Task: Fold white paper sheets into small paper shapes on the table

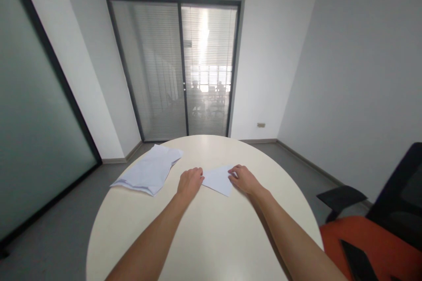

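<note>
A folded piece of white paper (216,180) lies on the round table between my two hands, one corner pointing toward me. My left hand (191,181) is at its left end, with curled fingers closed on the edge there. At the paper's right side is my right hand (243,178), its fingers bent and slightly apart, fingertips touching the edge. Whether the right fingers pinch the sheet is too small to make out. Left of my left hand, a loose stack of white paper sheets (148,169) rests with uneven, creased edges.
The round cream table (204,246) fills the lower middle. An orange chair (352,241) with a black armrest stands close to its right side, a dark flat object (358,260) on the seat. Beyond the table are glass doors (174,70) with blinds.
</note>
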The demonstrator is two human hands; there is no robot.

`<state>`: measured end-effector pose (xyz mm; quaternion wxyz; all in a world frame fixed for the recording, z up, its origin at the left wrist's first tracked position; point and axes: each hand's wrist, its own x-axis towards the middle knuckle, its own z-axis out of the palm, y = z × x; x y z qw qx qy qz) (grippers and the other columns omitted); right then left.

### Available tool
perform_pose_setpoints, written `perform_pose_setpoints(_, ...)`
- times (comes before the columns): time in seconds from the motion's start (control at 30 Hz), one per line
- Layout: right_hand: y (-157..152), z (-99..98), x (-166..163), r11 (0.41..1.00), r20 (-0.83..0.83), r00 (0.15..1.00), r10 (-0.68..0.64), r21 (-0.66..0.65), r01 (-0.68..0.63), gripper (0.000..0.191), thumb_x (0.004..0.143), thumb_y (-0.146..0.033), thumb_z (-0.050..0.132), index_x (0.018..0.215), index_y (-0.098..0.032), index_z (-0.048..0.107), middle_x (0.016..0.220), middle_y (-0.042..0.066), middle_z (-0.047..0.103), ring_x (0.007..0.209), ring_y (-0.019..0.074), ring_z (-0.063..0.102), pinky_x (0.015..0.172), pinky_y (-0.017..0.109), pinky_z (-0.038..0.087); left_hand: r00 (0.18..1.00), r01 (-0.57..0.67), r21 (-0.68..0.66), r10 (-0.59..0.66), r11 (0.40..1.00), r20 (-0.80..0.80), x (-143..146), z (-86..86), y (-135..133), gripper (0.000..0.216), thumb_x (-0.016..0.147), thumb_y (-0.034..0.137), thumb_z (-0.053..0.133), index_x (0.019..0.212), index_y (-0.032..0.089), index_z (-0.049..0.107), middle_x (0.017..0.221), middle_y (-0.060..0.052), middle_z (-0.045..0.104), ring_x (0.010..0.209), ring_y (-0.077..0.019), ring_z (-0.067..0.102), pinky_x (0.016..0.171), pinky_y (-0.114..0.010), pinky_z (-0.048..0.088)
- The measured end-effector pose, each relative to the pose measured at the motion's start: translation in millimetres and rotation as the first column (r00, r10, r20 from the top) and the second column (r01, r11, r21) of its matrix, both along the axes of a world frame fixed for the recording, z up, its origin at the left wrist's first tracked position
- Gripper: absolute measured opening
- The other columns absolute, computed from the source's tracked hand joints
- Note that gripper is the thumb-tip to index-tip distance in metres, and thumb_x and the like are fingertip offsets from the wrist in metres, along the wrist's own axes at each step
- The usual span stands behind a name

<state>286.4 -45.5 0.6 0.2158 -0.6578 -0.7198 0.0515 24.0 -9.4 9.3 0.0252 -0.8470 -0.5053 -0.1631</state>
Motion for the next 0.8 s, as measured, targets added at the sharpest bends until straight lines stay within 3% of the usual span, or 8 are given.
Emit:
perform_pose_setpoints(0.3,0,0.4,-1,1.0,0.028,0.999,-0.019,0.0,0.019,0.032,0.091,-0.033,0.056,0.113,-0.019,0.074,0.118,0.011,0.069,0.11,0.0247,0.06,0.099,0.033,0.043,0.999,0.022,0.024,-0.021,0.999,-0.025,4,1.3,-5,0.027,0.102,0.032,0.04,0.106,0.023,0.066,0.091,-0.007,0.075,0.086,-0.0226,0.07,0.076,-0.032,0.046)
perform_pose_setpoints(0.63,6,-4.4,9,0.996,0.054,0.995,-0.086,0.002,0.085,0.03,0.093,-0.02,0.049,0.109,-0.021,0.074,0.115,0.009,0.072,0.111,0.0233,0.061,0.096,0.031,0.043,0.996,0.092,-0.052,-0.091,0.994,0.019,-3,-0.5,-2,0.021,0.097,0.029,0.052,0.099,0.024,0.072,0.102,-0.006,0.074,0.1,-0.0219,0.066,0.086,-0.032,0.046)
perform_pose_setpoints(0.8,7,-5.4,14,0.993,-0.074,0.99,-0.119,0.0,0.119,0.028,0.087,-0.02,0.057,0.11,-0.019,0.074,0.108,0.009,0.074,0.103,0.0221,0.066,0.09,0.029,0.046,0.993,0.052,-0.071,-0.044,0.996,0.107,-5,-3.4,3,0.015,0.094,0.029,0.059,0.097,0.022,0.073,0.104,-0.005,0.072,0.104,-0.0204,0.062,0.089,-0.03,0.045)
